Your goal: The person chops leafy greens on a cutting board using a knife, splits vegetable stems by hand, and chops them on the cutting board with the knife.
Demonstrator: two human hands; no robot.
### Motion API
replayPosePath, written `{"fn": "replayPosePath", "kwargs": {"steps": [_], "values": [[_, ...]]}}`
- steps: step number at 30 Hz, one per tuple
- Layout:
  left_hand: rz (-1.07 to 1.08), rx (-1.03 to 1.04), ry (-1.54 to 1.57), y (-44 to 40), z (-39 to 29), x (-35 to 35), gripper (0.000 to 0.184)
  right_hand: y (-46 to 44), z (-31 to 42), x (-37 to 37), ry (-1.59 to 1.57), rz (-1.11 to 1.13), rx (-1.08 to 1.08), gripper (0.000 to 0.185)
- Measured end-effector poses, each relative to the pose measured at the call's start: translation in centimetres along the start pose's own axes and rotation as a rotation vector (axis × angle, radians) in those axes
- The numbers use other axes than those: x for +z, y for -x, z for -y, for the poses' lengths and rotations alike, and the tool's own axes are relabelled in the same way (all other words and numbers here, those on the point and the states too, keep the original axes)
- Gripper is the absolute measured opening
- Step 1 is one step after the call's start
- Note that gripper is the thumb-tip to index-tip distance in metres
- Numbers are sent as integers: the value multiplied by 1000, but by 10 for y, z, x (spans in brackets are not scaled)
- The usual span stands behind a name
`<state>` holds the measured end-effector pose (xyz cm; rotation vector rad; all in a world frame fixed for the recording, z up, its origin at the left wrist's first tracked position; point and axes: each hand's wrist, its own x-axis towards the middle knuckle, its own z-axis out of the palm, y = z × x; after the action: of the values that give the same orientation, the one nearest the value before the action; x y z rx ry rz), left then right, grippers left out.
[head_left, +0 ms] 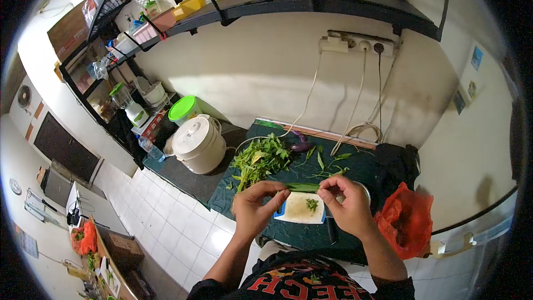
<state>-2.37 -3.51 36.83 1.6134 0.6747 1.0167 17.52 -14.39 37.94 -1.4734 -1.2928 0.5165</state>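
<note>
My left hand point(261, 205) and my right hand point(348, 205) each pinch one end of a long green leaf point(303, 187), stretched level between them. Just beneath it lies a white cutting board point(294, 211) with blue edges, bearing a small heap of chopped greens point(312, 205). A black handle point(331, 230), probably a knife's, sticks out at the board's right side; its blade is hidden. Behind my right hand shows the rim of a round metal bowl point(366, 193). Beyond my left hand sits a big bunch of leafy greens point(261, 158).
On the dark green tabletop lie a purple eggplant point(301, 146) and loose green leaves point(320, 160). A red plastic bag point(405, 222) hangs at the right. Leftward stand a white rice cooker point(198, 144) and a green-lidded bucket point(184, 110). A black shelf point(344, 8) runs overhead.
</note>
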Motion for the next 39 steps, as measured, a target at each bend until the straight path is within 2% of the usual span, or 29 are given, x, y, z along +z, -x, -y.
{"fn": "replayPosePath", "kwargs": {"steps": [2, 7, 9, 13, 15, 16, 18, 22, 24, 28, 30, 32, 33, 36, 38, 39], "values": [[-37, -120, 47, 1, -6, 3, 15, 0, -4, 3, -80, 6, 26, 15], [-150, -123, 156, 5, 5, 10, 14, 0, -7, 13, -249, -4, 50, 15], [-159, -116, 180, 7, 8, 8, 15, 0, -3, 13, -375, 19, 172, 16], [-157, -104, 280, 8, 0, 10, 15, 0, 2, 11, -374, 36, 163, 14], [-172, -81, 349, 5, -4, 9, 14, -2, 12, 7, -165, 90, 55, 10], [-133, -84, 318, 3, -4, 6, 15, -4, 13, 6, -164, 91, 52, 10], [-95, -87, 287, 2, -7, 0, 16, -6, 16, 4, -29, 122, -178, 9], [11, -154, 203, 1, -18, -10, 19, -6, 23, 3, -11, 128, -170, 10], [33, -163, 161, 0, -21, -14, 19, -6, 23, 4, -6, 85, -239, 10], [79, -34, -31, -3, -21, -21, 19, -4, 33, 4, -1, 95, -193, 11], [91, 24, -86, -5, -23, -25, 17, -4, 28, 6, 13, 8, -248, 13], [166, 216, -345, -9, -28, -30, 17, -4, 29, 6, 7, -17, -233, 13], [166, 216, -344, -9, -29, -32, 17, -4, 30, 5, 2, -42, -219, 12], [172, 304, -448, -11, -31, -38, 21, -4, 26, 5, 11, -69, -266, 11], [265, 510, -599, -15, -35, -44, 32, -5, 30, 3, 27, -78, -273, 11], [264, 510, -599, -17, -39, -45, 32, -5, 31, 3, 43, -85, -280, 11]]}}
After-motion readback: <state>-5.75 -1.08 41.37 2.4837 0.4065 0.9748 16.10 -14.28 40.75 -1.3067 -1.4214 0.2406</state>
